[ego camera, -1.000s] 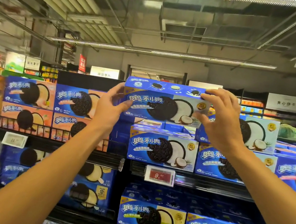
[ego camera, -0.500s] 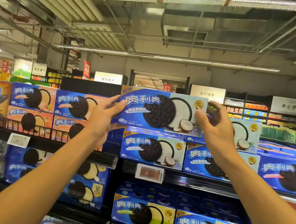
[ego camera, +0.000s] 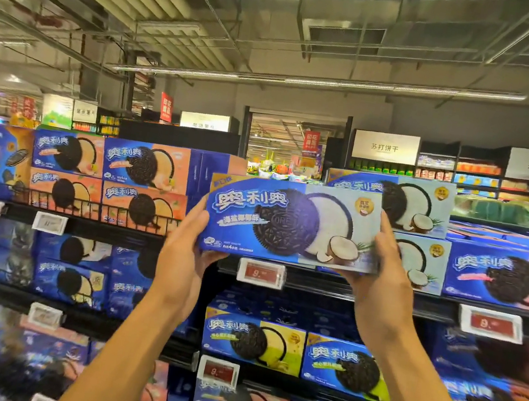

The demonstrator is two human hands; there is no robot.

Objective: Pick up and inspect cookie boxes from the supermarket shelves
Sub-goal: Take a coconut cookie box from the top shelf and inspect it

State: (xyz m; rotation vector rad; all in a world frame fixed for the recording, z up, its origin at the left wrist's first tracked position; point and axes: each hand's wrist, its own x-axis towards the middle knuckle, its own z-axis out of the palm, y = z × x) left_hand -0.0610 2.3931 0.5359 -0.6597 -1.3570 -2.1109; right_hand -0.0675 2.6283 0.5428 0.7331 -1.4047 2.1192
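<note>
I hold a blue and pale-blue cookie box (ego camera: 290,223) with a dark sandwich cookie and coconut printed on its front, facing me in front of the top shelf. My left hand (ego camera: 183,256) grips its left end from below and the side. My right hand (ego camera: 381,284) grips its right end, thumb up along the edge. Matching coconut boxes (ego camera: 418,207) are stacked on the top shelf behind and to the right.
Peach-coloured cookie boxes (ego camera: 144,165) fill the top shelf at left behind a low wire rail. Pink boxes (ego camera: 507,277) sit at right. Lower shelves carry yellow-green boxes (ego camera: 254,341) and red price tags (ego camera: 260,272). Other aisles and signs stand far behind.
The box has come off the top of the stack, lowered and drawn toward me, its front now facing me. Both hands moved down with it, and the view tilted a little.
</note>
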